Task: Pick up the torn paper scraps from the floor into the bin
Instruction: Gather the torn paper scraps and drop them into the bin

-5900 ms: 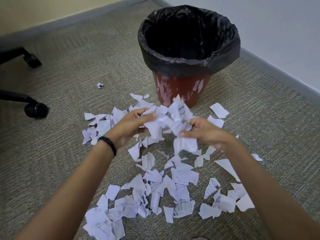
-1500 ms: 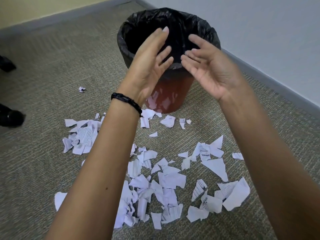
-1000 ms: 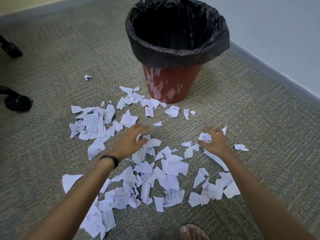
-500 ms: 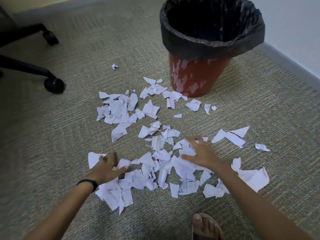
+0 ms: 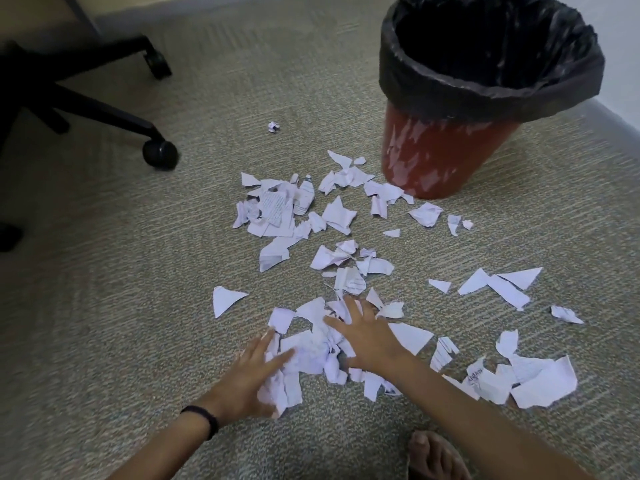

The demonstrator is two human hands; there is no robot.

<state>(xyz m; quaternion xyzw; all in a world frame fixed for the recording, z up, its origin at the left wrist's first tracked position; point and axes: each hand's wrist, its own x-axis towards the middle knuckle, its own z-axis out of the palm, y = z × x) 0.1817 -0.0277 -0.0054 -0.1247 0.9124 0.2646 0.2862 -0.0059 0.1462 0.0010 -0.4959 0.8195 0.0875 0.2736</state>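
Several torn white paper scraps (image 5: 332,216) lie scattered over the carpet in front of me. A red bin (image 5: 440,161) with a black liner (image 5: 491,95) stands at the upper right, just beyond the scraps. My left hand (image 5: 249,379) and my right hand (image 5: 367,337) lie flat with spread fingers on either side of a small heap of scraps (image 5: 308,351) near me. The left fingers press the heap's left edge, the right palm covers its right side. Neither hand grips anything.
A black office chair base with castors (image 5: 159,154) stands at the upper left. A tiny crumpled scrap (image 5: 273,126) lies apart near it. My bare foot (image 5: 433,455) shows at the bottom edge. A grey skirting and wall run behind the bin.
Both hands dropped from over the bin to the floor and have slid toward each other, bunching scraps into a heap between them. The view has shifted left.
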